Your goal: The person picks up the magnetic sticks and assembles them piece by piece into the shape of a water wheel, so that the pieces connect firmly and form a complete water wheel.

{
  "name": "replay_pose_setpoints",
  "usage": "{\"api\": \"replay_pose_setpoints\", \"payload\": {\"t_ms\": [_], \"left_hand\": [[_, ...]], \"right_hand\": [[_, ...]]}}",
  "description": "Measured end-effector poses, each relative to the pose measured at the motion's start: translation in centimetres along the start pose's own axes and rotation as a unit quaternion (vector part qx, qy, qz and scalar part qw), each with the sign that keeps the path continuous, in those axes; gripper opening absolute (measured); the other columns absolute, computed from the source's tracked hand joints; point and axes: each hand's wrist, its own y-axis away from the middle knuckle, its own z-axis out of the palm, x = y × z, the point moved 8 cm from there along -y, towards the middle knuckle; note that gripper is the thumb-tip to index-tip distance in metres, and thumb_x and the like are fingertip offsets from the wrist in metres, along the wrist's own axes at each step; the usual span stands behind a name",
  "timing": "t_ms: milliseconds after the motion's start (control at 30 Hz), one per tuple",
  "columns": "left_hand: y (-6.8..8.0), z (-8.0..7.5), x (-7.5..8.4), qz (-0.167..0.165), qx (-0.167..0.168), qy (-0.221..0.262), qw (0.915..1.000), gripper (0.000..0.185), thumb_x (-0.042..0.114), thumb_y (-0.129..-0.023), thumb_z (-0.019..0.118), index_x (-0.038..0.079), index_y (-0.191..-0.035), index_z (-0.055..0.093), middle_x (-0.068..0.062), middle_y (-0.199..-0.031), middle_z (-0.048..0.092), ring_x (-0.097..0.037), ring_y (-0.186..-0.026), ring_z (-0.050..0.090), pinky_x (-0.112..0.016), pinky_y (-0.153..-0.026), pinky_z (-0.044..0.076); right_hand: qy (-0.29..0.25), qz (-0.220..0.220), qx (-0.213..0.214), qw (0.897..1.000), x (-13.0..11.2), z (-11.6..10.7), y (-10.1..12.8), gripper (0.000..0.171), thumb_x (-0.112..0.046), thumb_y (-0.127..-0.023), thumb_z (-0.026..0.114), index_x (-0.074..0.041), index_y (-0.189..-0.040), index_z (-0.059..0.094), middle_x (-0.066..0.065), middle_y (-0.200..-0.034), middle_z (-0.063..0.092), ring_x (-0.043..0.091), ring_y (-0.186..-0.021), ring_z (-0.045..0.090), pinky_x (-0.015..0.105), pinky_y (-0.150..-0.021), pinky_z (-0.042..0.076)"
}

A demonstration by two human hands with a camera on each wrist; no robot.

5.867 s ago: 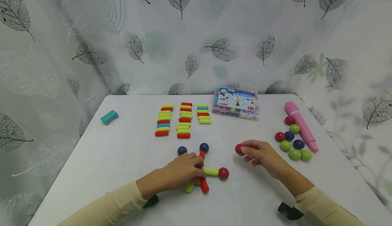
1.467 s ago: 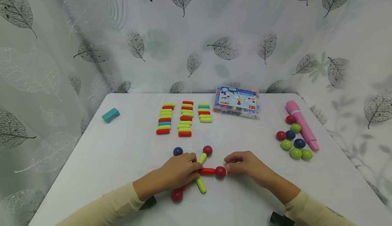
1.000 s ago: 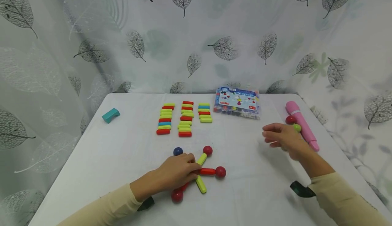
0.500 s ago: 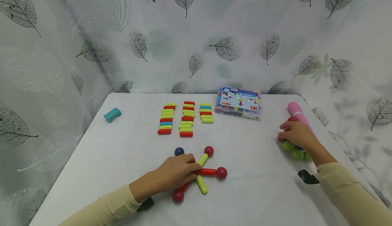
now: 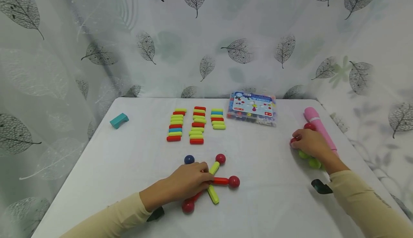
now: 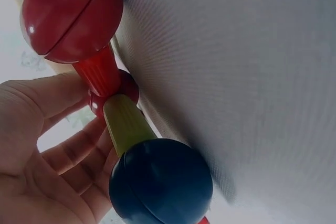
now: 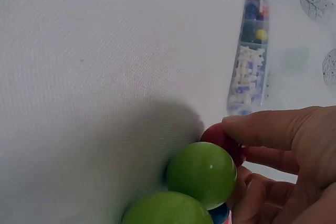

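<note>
My left hand grips the middle of a toy structure of red and yellow-green sticks with balls on several ends. In the left wrist view its red hub ball sits at the fingers, with a red stick and a yellow-green stick leading to a red ball and a dark blue ball. One yellow-green stick has a bare outer end. On the right, my right hand pinches a red ball between thumb and fingers, beside green balls.
Three columns of short coloured sticks lie toward the back of the white table. Behind them to the right is a clear plastic box. A pink tube lies by the right edge, and a teal block at the left.
My right hand has left the structure's right-hand red ball, moved right to the loose balls and taken a red one. Earlier, the structure was turned differently; my left hand has kept its grip.
</note>
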Motion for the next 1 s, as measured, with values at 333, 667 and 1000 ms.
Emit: {"api": "replay_pose_setpoints", "payload": {"t_ms": [333, 667, 1000], "left_hand": [[-0.2, 0.1, -0.4, -0.029, -0.009, 0.049, 0.9983, 0.031, 0.029, -0.088, 0.082, 0.022, -0.118, 0.075, 0.007, -0.094, 0.061, 0.0, -0.074, 0.051, -0.01, -0.062, 0.045], [-0.2, 0.3, -0.6, -0.055, -0.012, 0.062, 0.9965, 0.028, 0.032, -0.09, 0.079, 0.021, -0.115, 0.074, 0.007, -0.089, 0.057, -0.001, -0.07, 0.05, -0.012, -0.062, 0.046], [-0.3, 0.1, -0.2, -0.037, 0.017, 0.019, 0.999, 0.023, 0.034, -0.089, 0.08, 0.02, -0.107, 0.074, 0.008, -0.083, 0.054, -0.001, -0.066, 0.047, -0.013, -0.058, 0.043]], "right_hand": [[-0.145, 0.007, -0.013, 0.989, -1.4, -0.6, 1.2, 0.062, -0.045, -0.097, 0.068, 0.002, -0.136, 0.059, 0.019, -0.123, 0.064, 0.031, -0.104, 0.059, 0.029, -0.076, 0.054], [-0.291, 0.013, -0.072, 0.954, -4.0, 1.5, 2.6, 0.064, -0.042, -0.098, 0.068, 0.003, -0.14, 0.053, 0.018, -0.128, 0.064, 0.031, -0.109, 0.065, 0.029, -0.084, 0.059], [-0.378, -0.009, -0.105, 0.92, -7.3, 2.8, 4.2, 0.058, -0.031, -0.098, 0.069, 0.006, -0.14, 0.052, 0.013, -0.125, 0.064, 0.023, -0.104, 0.067, 0.032, -0.086, 0.06]]}}
